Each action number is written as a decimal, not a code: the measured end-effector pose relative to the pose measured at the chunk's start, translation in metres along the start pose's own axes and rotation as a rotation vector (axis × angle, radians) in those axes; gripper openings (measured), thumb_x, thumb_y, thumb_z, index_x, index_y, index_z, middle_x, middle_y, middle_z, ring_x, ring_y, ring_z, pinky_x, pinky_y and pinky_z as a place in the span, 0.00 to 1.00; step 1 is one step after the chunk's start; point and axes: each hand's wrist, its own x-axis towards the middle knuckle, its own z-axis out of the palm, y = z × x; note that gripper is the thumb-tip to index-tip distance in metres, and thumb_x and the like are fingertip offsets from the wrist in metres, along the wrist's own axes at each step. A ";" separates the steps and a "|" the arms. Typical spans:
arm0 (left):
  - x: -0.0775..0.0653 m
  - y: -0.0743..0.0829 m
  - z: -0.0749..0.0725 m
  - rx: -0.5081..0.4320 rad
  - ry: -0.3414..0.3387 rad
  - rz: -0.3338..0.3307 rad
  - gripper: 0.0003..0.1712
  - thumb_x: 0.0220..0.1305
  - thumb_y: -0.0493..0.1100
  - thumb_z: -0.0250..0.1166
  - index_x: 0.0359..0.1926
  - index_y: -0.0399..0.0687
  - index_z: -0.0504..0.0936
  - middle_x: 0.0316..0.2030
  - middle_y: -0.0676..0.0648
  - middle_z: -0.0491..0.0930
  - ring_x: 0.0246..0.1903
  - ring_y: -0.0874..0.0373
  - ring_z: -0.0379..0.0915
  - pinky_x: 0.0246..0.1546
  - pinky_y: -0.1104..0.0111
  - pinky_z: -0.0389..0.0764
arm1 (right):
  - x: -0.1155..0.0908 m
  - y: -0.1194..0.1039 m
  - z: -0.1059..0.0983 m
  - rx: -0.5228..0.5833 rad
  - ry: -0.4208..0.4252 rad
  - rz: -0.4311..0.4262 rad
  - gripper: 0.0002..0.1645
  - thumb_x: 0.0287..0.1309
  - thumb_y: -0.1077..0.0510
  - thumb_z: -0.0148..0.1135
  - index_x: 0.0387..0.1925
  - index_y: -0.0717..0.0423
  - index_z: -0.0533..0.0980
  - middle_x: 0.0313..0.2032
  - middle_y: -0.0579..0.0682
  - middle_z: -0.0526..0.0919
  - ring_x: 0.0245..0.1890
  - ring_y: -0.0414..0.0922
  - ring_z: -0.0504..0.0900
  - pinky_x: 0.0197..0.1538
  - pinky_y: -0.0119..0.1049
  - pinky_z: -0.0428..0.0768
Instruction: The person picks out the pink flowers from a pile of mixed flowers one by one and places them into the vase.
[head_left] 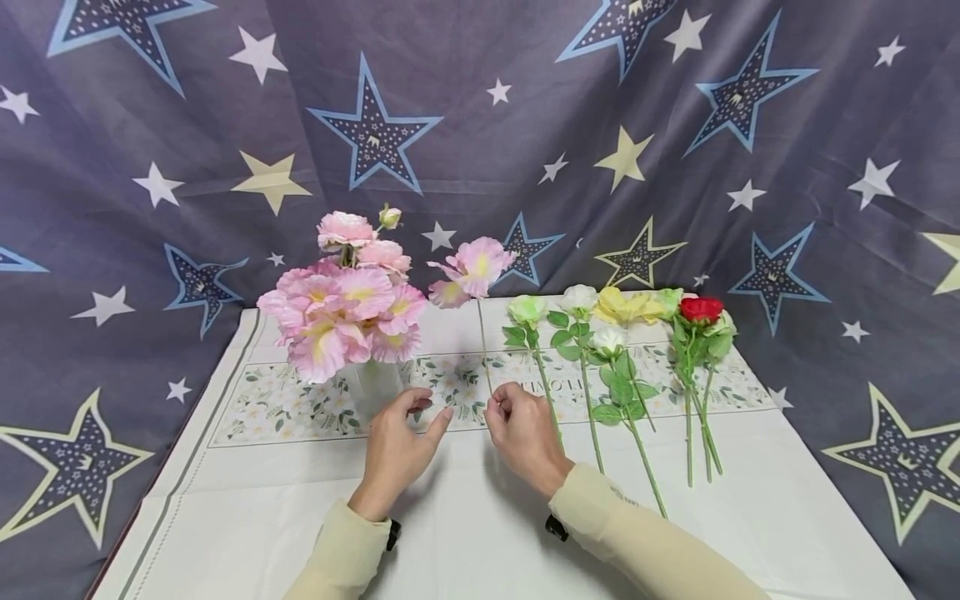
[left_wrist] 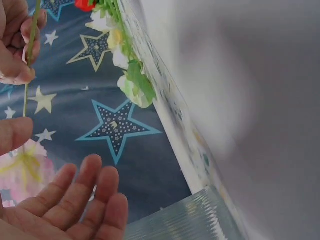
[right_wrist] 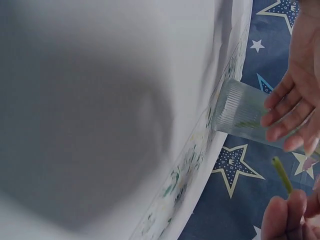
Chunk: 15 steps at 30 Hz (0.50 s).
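Note:
My right hand [head_left: 528, 437] pinches the thin green stem [head_left: 483, 354] of a pink flower [head_left: 477, 265], which stands upright above the table. The stem's cut lower end [right_wrist: 281, 172] sticks out past the fingertips in the right wrist view. My left hand [head_left: 397, 454] holds nothing; its fingers are spread, with the thumb apart, between the stem and a clear ribbed glass vase [head_left: 371, 385]. A full bunch of pink flowers [head_left: 341, 312] fills that vase and hides its rim. In the left wrist view, the left palm faces the held flower.
To the right lie several artificial flowers: a green-white rose [head_left: 527, 310], white roses [head_left: 579, 298], a yellow flower [head_left: 626, 307] and a red rose [head_left: 702, 310], stems toward me. A white tablecloth [head_left: 480, 533] with a floral band covers the table. A star-patterned curtain [head_left: 465, 100] hangs behind.

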 end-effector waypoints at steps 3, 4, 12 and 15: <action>0.002 0.000 0.002 -0.060 -0.011 0.017 0.20 0.60 0.50 0.77 0.49 0.45 0.85 0.41 0.45 0.88 0.43 0.48 0.84 0.45 0.50 0.81 | -0.003 -0.001 0.001 0.031 0.021 -0.025 0.07 0.56 0.72 0.65 0.28 0.59 0.78 0.19 0.44 0.80 0.17 0.33 0.75 0.21 0.21 0.74; 0.003 0.000 0.003 -0.073 -0.015 0.020 0.20 0.60 0.49 0.77 0.49 0.45 0.85 0.41 0.45 0.88 0.43 0.48 0.84 0.45 0.49 0.81 | -0.004 -0.001 0.002 0.040 0.027 -0.031 0.07 0.56 0.72 0.65 0.28 0.59 0.78 0.19 0.45 0.81 0.17 0.33 0.76 0.21 0.21 0.74; 0.011 0.004 0.009 -0.144 -0.028 0.029 0.19 0.62 0.50 0.76 0.49 0.46 0.86 0.41 0.46 0.88 0.42 0.47 0.84 0.45 0.47 0.81 | -0.011 -0.002 0.003 0.088 0.071 -0.057 0.07 0.55 0.74 0.66 0.29 0.61 0.78 0.21 0.47 0.82 0.19 0.35 0.78 0.23 0.20 0.75; 0.014 0.007 0.011 -0.172 -0.027 0.069 0.18 0.62 0.48 0.76 0.49 0.45 0.87 0.40 0.45 0.88 0.41 0.47 0.84 0.44 0.48 0.81 | -0.012 -0.003 0.003 0.104 0.072 -0.063 0.08 0.54 0.75 0.66 0.29 0.62 0.79 0.21 0.48 0.82 0.19 0.36 0.78 0.23 0.20 0.75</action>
